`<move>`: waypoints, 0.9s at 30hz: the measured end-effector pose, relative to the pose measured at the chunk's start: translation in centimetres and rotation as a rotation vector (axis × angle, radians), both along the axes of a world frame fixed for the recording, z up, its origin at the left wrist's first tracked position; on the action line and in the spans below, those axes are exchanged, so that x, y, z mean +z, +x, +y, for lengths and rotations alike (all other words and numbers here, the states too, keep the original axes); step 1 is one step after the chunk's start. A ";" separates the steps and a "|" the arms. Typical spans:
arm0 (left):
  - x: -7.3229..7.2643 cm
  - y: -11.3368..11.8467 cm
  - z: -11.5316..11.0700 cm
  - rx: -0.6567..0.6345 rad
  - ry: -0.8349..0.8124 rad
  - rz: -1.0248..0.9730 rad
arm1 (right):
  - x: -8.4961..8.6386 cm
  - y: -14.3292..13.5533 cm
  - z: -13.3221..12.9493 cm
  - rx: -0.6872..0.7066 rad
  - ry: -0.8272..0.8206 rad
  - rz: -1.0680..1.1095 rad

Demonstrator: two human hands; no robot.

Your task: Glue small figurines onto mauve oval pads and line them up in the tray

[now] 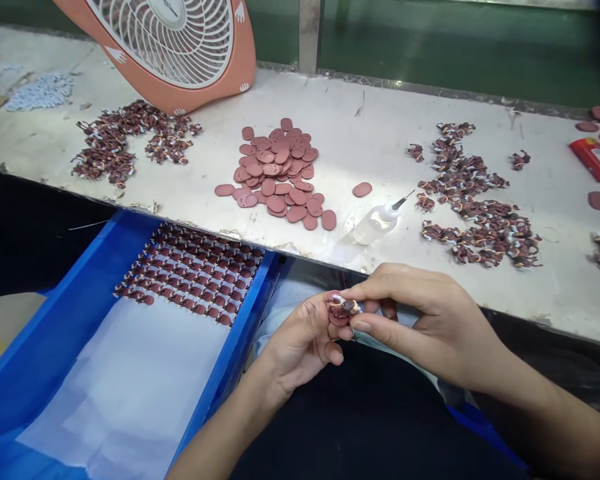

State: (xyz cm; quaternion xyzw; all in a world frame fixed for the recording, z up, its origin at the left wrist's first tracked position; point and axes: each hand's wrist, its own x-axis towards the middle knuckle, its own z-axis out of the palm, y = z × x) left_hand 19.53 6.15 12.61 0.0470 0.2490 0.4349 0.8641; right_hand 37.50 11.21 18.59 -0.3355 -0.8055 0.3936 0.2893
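Observation:
My left hand (300, 343) is closed on a reddish-brown oval disc (338, 320), held just off the table's front edge. The thumb and fingers of my right hand (425, 320) pinch a small brown figurine (349, 306) with white and tan parts against that disc. Fingers cover part of both pieces, so whether they are joined cannot be seen. On the table beyond lie a pile of oval discs (277, 170) and a heap of similar figurines (480, 207). Between them rests a clear bottle with a needle tip (375, 223), lying tilted.
An orange fan (220, 90) stands at the back left, near more brown figurines (107, 143) and small pale-blue pieces (40, 91). Below left, a blue crate (85, 273) holds white sheets (155, 367) and rows of figurines on discs (195, 273). A red packet (595, 159) lies far right.

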 end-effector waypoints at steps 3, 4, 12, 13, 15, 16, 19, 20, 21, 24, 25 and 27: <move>-0.2 -0.1 0.1 -0.003 0.008 0.018 | -0.2 -0.2 0.0 -0.007 -0.010 0.025; -0.2 -0.2 0.1 -0.008 0.016 0.023 | -0.3 -0.3 0.1 -0.013 -0.012 0.033; 0.6 -0.3 -0.4 0.371 0.031 0.482 | -2.6 -1.9 -0.3 -0.210 0.431 -0.029; 0.7 -0.3 -0.5 0.437 0.058 0.547 | -3.1 -2.2 -0.3 -0.225 0.531 -0.055; 0.8 -0.3 -0.7 0.500 0.109 0.628 | -4.0 -2.9 -0.2 -0.227 0.702 -0.100; 0.7 -0.4 -0.7 0.510 0.122 0.653 | -4.4 -3.3 -0.1 -0.218 0.761 -0.110; 0.6 -0.6 -0.7 0.529 0.101 0.716 | -5.3 -4.6 0.2 -0.173 0.817 -0.107; 0.6 -0.8 -0.6 0.534 0.085 0.731 | -5.4 -5.0 0.3 -0.160 0.822 -0.106; 0.7 -0.9 -0.5 0.541 0.071 0.744 | -5.5 -5.5 0.4 -0.152 0.823 -0.105; 0.8 -1.6 -0.5 0.572 0.017 0.773 | -5.2 -6.4 0.4 -0.118 0.824 -0.098; 0.7 -2.1 -0.6 0.588 -0.008 0.800 | -5.0 -6.4 0.3 -0.084 0.825 -0.091; 0.1 -4.0 -0.9 0.638 -0.073 0.963 | -4.4 -6.2 0.1 0.003 0.823 -0.069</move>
